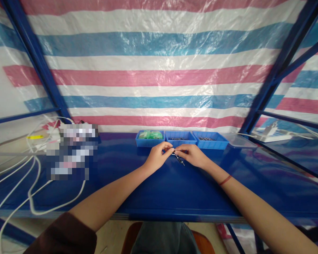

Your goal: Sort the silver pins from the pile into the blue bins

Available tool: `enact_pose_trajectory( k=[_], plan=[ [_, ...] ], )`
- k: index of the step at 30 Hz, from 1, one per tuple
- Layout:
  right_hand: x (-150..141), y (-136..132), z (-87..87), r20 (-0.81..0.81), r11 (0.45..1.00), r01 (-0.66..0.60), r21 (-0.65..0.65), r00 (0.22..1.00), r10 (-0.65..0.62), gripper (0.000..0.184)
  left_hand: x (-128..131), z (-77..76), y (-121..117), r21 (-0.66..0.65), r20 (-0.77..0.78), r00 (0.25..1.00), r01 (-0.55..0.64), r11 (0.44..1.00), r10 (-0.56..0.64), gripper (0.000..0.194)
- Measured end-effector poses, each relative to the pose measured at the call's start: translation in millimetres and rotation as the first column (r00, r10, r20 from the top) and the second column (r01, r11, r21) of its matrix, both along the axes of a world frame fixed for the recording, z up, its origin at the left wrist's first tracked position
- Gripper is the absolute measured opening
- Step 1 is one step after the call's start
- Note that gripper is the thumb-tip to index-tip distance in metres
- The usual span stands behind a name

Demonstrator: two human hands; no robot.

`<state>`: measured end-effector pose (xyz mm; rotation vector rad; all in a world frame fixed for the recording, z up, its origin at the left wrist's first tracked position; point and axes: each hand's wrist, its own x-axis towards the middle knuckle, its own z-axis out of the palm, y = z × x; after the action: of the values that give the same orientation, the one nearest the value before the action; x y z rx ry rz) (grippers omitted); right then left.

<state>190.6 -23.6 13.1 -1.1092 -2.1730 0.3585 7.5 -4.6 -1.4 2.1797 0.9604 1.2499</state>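
My left hand (159,156) and my right hand (191,154) meet above the middle of the blue table, thumbs and fingers pinched together. Between the fingertips is something small, mostly hidden by them. Just below the fingertips show thin dark and silver metal pieces (179,159), slanting down to the right. Whether these hang from my fingers or lie on the table I cannot tell. Right behind my hands stands a blue bin (180,141) with small metal parts in it.
Left of that bin is a blue bin (149,142) with green bags; to the right, another blue bin (212,144) holds metal pieces. A clear lid (241,141) lies beside it. White cables (36,176) and blurred-out items occupy the left. Blue posts (265,88) frame a striped sheet (159,76).
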Motion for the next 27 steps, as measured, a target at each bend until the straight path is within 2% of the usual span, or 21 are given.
enact_pose_trajectory(
  k=[10, 17, 22, 25, 27],
  plan=[
    [-3.4, -1.1, 0.0, -0.094, 0.999, 0.021, -0.042, 0.995, -0.024, 0.030, -1.3, 3.3, -2.4, 0.024, -0.002, 1.000, 0.030, 0.999, -0.030, 0.012],
    [-6.5, -5.0, 5.0, -0.220, 0.994, 0.108, 0.014, 0.970, -0.103, 0.031, -1.7, 2.0, 0.2, 0.003, -0.006, 1.000, 0.012, 1.000, -0.012, 0.012],
    [-8.0, -7.7, 9.0, -0.215, 0.987, 0.152, 0.046, 0.967, -0.139, 0.032, 0.2, -3.6, 1.9, -0.032, -0.060, 0.997, 0.043, 0.999, -0.045, 0.014],
    [4.5, -2.3, 11.6, -0.223, 0.965, 0.244, 0.098, 0.950, -0.218, 0.032, 0.0, -7.2, 1.4, 0.022, -0.133, 0.988, 0.082, 0.996, -0.078, 0.025],
    [20.4, 3.7, 13.2, -0.231, 0.919, 0.360, 0.161, 0.919, -0.319, 0.030, -0.8, -7.6, -0.6, 0.094, -0.216, 0.971, 0.123, 0.988, -0.101, 0.028]
  ],
)
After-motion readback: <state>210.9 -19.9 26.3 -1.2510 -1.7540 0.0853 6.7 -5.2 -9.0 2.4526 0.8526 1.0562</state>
